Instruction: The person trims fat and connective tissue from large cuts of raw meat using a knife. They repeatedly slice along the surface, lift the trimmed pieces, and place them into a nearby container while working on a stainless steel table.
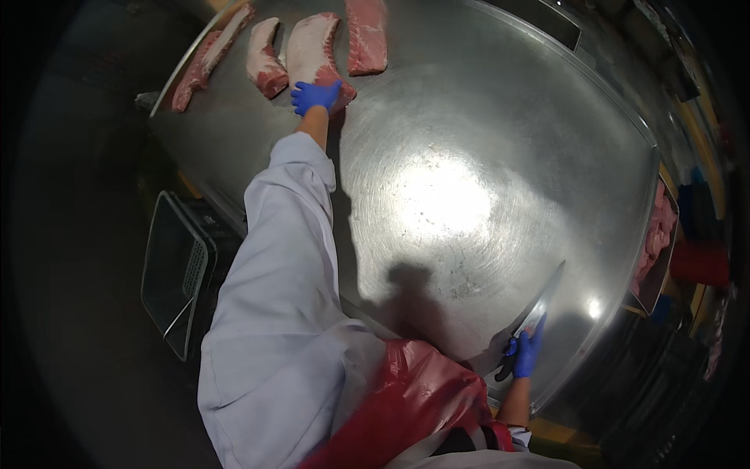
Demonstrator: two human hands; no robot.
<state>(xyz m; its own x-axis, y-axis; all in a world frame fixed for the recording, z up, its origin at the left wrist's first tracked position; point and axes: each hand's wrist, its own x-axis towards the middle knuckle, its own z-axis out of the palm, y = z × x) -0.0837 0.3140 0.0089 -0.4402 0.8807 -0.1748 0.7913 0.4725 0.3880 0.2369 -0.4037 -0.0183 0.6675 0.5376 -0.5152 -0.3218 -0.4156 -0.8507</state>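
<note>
My left hand in a blue glove is spread over the lower end of a large curved slab of pale, fatty meat at the upper part of the steel table. Left of it lie a smaller curved piece and a long narrow strip; a flat pink slab lies to its right. Near the lower right edge, my gloved right hand is closed on a knife, its long blade pointing forward over the metal and its dark handle partly hidden.
A perforated plastic crate stands left below the table. A tub full of pink meat sits beyond the right edge, beside a red object and dark crates. My red apron is against the near edge.
</note>
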